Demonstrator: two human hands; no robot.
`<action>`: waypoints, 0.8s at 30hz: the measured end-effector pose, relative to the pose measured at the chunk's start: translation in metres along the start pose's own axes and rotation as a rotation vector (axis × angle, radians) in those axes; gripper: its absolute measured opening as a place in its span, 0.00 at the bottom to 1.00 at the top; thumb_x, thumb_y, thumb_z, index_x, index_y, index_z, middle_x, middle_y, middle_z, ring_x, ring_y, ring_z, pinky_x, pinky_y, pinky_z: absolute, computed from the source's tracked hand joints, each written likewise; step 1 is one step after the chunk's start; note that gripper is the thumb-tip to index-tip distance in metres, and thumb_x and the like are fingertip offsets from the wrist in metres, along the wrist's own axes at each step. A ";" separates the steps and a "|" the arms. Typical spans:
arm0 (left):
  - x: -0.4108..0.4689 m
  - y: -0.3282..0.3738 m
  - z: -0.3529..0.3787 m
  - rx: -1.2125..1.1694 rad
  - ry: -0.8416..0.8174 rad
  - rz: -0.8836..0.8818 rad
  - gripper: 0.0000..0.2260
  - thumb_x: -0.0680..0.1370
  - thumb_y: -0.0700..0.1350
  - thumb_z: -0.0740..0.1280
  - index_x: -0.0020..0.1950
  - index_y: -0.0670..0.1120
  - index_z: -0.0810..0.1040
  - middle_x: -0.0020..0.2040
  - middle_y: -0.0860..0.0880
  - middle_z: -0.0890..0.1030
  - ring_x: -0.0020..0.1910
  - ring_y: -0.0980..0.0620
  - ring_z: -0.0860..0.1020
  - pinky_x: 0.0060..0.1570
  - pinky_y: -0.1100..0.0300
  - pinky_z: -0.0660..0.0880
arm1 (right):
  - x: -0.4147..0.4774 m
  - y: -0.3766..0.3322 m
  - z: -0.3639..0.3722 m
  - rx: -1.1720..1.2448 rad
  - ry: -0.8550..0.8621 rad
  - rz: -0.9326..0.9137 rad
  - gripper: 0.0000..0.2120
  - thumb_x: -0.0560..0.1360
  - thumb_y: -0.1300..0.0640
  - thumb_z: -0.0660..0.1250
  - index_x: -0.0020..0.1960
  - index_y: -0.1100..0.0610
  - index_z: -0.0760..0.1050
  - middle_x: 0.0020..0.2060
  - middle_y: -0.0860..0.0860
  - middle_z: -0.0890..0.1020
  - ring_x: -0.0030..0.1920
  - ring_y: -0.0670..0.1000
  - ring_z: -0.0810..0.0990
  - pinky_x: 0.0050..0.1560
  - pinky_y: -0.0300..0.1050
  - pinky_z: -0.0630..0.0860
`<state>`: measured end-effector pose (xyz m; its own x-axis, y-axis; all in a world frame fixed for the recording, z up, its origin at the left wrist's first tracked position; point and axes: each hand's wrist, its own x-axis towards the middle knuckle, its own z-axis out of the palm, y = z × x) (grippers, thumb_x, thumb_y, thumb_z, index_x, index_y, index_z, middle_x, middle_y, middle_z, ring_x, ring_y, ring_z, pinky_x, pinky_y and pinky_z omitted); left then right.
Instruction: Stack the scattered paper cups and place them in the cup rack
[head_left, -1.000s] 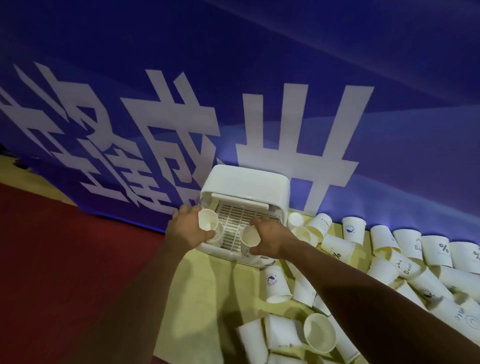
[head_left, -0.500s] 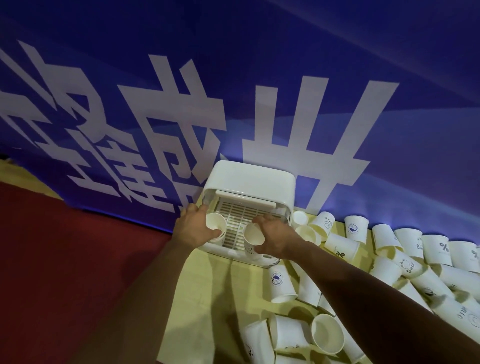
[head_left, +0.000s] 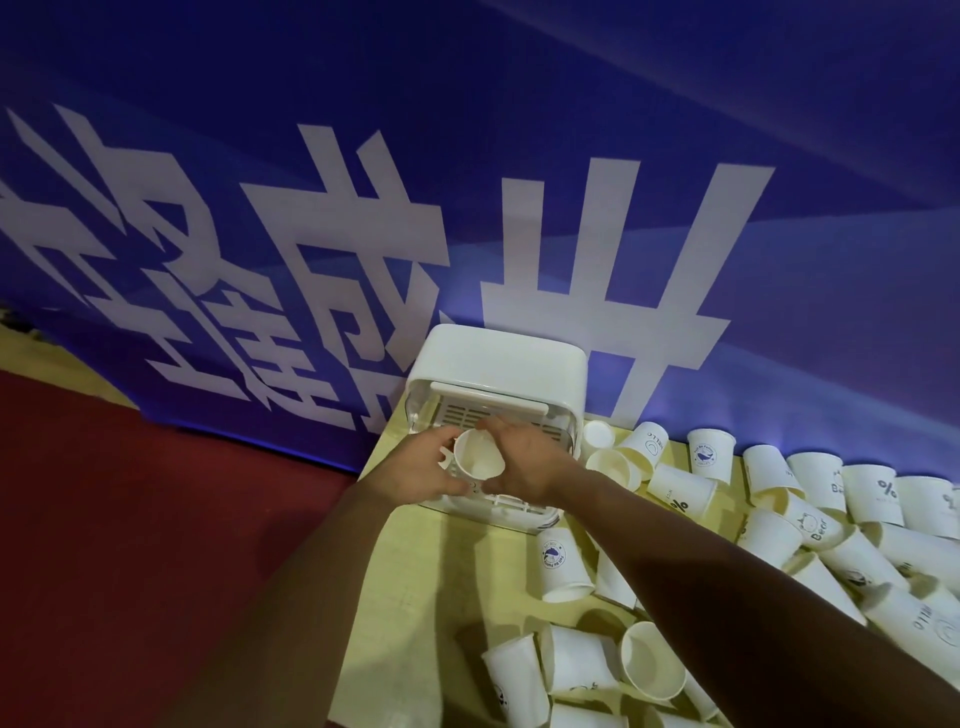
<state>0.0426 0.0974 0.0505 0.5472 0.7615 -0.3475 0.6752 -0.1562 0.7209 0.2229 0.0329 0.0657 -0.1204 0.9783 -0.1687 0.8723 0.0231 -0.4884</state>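
A white cup rack (head_left: 498, 358) with a hooded top and a slatted floor stands on the yellowish table (head_left: 415, 571) against the blue banner. In front of its opening, my left hand (head_left: 418, 467) and my right hand (head_left: 527, 462) meet around a white paper cup (head_left: 478, 457), whose open mouth faces me. Fingers of both hands curl round the cup from either side. I cannot tell whether a second cup sits under it. Several loose paper cups (head_left: 680, 493) lie scattered to the right of the rack.
More cups (head_left: 649, 660) lie tipped over near the table's front, under my right forearm. A red floor (head_left: 130, 519) lies left of the table edge. The blue banner (head_left: 519, 182) with large white characters rises right behind the rack.
My hands, each holding a cup at opposite sides of the rack opening, have come together at its middle. Only one cup mouth shows between them now.
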 end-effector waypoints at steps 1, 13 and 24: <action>-0.001 0.000 0.000 -0.002 0.012 0.014 0.28 0.66 0.44 0.80 0.64 0.56 0.75 0.55 0.57 0.79 0.54 0.56 0.77 0.44 0.57 0.82 | 0.001 -0.002 -0.001 0.004 0.000 -0.007 0.36 0.69 0.54 0.77 0.71 0.55 0.65 0.66 0.54 0.74 0.64 0.55 0.73 0.61 0.48 0.71; -0.006 -0.020 -0.013 0.042 0.177 0.017 0.30 0.65 0.51 0.80 0.63 0.56 0.72 0.57 0.57 0.78 0.54 0.56 0.78 0.52 0.57 0.78 | 0.001 0.004 0.015 -0.035 -0.026 0.032 0.34 0.71 0.62 0.69 0.75 0.55 0.62 0.67 0.56 0.72 0.64 0.57 0.73 0.59 0.49 0.75; 0.012 -0.037 -0.020 0.123 0.287 -0.107 0.33 0.66 0.50 0.80 0.66 0.48 0.69 0.59 0.49 0.76 0.57 0.48 0.75 0.53 0.51 0.76 | 0.007 0.017 0.032 -0.154 -0.080 0.093 0.29 0.71 0.59 0.68 0.71 0.54 0.65 0.64 0.55 0.73 0.61 0.57 0.75 0.55 0.50 0.77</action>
<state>0.0140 0.1249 0.0314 0.3201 0.9211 -0.2217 0.7855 -0.1272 0.6056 0.2219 0.0333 0.0283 -0.0681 0.9583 -0.2776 0.9428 -0.0292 -0.3320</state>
